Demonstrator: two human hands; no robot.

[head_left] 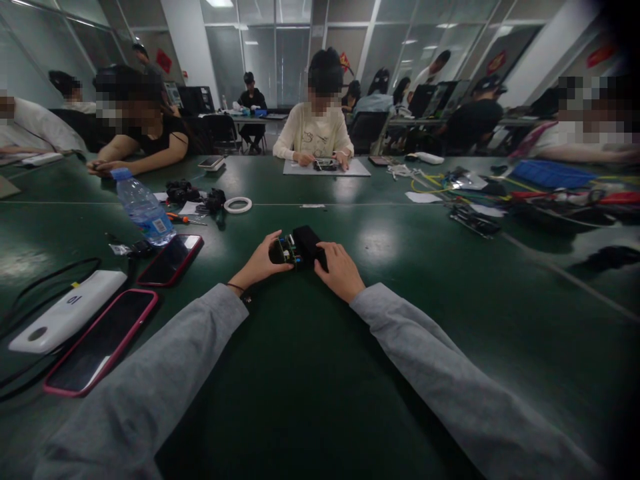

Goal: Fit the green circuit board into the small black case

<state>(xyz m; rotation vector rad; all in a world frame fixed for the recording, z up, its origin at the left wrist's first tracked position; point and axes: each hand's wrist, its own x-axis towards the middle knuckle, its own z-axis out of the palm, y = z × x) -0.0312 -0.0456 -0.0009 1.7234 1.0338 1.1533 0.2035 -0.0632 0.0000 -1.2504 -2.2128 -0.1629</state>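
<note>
Between my hands, on or just above the green table, are a small circuit board (290,251) and a black box-like casing (307,241). My left hand (260,262) grips the board by its left side, thumb in front and fingers behind. Small blue and white parts show on the board's face. My right hand (340,268) is closed around the right side of the casing, which is tilted and lies against the board's right edge. Whether the two pieces are joined, I cannot tell.
Left of me lie two red-edged phones (171,260), a white device (70,312) with a black cable, and a water bottle (143,207). Beyond are a screwdriver (185,219) and a tape roll (238,205). Across the green table (390,220) a person (315,130) works; a blue tray (553,175) stands right.
</note>
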